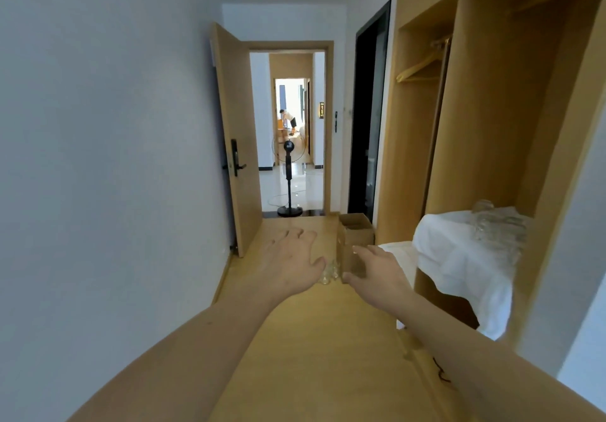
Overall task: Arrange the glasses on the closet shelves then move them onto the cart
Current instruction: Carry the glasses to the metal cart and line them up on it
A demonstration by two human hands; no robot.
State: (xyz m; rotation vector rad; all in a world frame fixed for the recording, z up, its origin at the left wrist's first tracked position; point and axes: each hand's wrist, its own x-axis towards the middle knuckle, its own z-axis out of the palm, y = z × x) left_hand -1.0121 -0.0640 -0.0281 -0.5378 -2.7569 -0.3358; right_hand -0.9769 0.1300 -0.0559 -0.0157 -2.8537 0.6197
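Both hands reach forward over the wooden floor: our left hand (290, 262) spread flat and holding nothing, our right hand (377, 269) curled round a clear glass (354, 266). We should grip it low and keep it upright. More glasses (329, 272) sit just between our hands. Beyond stands an open cardboard box (355, 231), contents hidden. Right, further glasses (498, 225) crowd the cloth-covered closet shelf (459, 257).

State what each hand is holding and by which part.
The right hand grips a clear glass by its side, thumb on the near wall. The left hand holds nothing, fingers spread above the floor glasses.
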